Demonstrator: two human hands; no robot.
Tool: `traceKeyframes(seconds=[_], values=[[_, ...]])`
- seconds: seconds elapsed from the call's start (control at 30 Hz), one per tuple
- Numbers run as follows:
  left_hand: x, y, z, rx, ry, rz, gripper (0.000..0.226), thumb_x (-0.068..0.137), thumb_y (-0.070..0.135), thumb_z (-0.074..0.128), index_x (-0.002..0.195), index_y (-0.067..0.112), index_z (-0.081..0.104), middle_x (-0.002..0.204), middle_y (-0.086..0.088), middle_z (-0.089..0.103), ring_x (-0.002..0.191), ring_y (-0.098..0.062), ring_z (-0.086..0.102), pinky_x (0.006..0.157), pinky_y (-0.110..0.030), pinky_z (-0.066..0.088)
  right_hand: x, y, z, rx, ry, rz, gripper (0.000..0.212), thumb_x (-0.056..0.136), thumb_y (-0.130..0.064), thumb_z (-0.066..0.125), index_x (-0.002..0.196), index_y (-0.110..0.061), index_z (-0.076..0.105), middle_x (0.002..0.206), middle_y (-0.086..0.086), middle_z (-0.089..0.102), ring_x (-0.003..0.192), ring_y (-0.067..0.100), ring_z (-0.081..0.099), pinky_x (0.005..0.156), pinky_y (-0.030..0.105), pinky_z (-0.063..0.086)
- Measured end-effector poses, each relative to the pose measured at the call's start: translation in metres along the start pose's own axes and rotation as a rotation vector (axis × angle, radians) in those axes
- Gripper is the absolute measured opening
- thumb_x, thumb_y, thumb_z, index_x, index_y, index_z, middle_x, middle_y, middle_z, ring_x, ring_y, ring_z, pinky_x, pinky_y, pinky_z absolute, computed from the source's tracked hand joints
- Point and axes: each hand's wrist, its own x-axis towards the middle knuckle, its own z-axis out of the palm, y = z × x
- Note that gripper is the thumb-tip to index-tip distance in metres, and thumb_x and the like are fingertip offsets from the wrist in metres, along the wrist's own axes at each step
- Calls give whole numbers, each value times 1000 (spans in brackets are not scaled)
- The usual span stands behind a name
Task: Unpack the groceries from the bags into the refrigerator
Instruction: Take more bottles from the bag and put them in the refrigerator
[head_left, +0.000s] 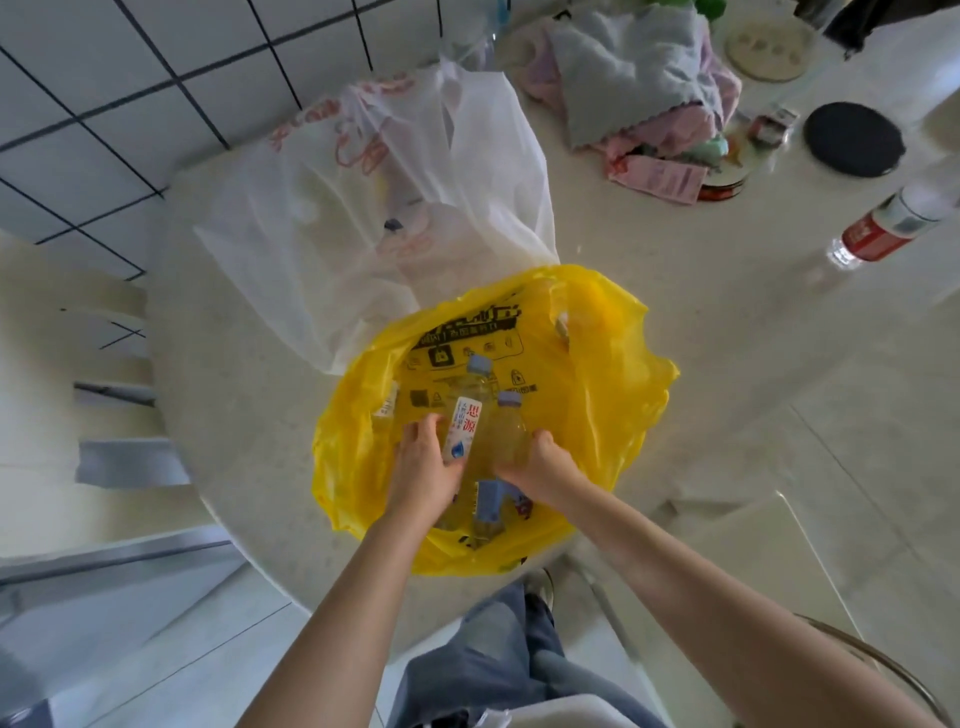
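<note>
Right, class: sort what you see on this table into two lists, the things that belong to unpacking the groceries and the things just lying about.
Part of the job:
yellow bag
water bottles inside it
white bag
left hand and right hand, each gripping a bottle

Just lying about:
pile of cloths
black round lid
red-labelled bottle
pink paper slip

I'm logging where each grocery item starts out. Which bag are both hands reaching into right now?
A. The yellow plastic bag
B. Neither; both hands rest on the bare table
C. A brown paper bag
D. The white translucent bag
A: the left hand and right hand are both inside the open yellow plastic bag, each gripping a water bottle; the white translucent bag sits untouched behind it.
</note>
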Motion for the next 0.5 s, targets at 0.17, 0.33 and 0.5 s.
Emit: traceKeyframes(seconds=[0.17, 0.33, 0.5], values=[[12, -11, -7, -129, -114, -75, 59, 90, 22, 65, 140, 19, 34, 138, -10, 52, 119, -27, 56, 86, -39, 55, 15, -6, 5, 152, -18, 57, 72, 80, -31, 75, 136, -7, 38, 127, 9, 53, 104, 20, 51, 76, 25, 42], [17, -19, -14, -179, -145, -111, 54, 91, 22, 64, 139, 20, 37, 135, -8, 56, 112, -24, 61, 83, -40, 57, 22, -17, 7, 129, 12, 90, 44, 80, -34, 76, 104, -9, 49, 92, 1, 53, 84, 15, 52, 65, 23, 46], [20, -19, -13, -169, -158, -116, 59, 89, 26, 67, 139, 17, 37, 135, -7, 55, 113, -22, 60, 76, -31, 57, 32, -28, 5, 150, 215, 137, 78, 73, -46, 79, 129, -6, 41, 124, 13, 48, 92, 23, 56, 69, 31, 54]])
